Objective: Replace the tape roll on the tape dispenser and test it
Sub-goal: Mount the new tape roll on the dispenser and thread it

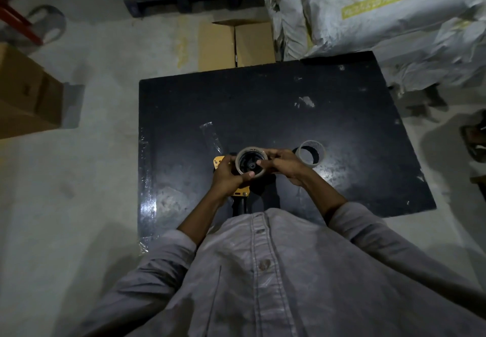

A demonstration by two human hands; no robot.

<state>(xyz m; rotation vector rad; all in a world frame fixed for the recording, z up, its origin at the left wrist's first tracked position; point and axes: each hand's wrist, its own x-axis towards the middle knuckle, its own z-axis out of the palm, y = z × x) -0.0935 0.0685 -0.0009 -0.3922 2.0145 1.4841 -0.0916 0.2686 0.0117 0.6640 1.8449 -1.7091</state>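
A yellow and black tape dispenser (pixel 217 162) lies over the near middle of the black table (pixel 263 105), its black handle pointing toward me. A tape roll (pixel 240 158) sits around the dispenser's black hub. My left hand (pixel 228 177) grips the roll and dispenser from the left, thumb on the roll's near rim. My right hand (pixel 282 164) pinches the roll's right side with curled fingers. A second ring, thin and cardboard-coloured (pixel 310 154), lies flat on the table just right of my right hand.
A strip of clear tape (pixel 210 137) is stuck to the table beyond the dispenser. Cardboard boxes (pixel 234 45) stand past the table's far edge, another box (pixel 26 94) at the left. Large grey sacks (pixel 381 13) crowd the far right. Concrete floor surrounds the table.
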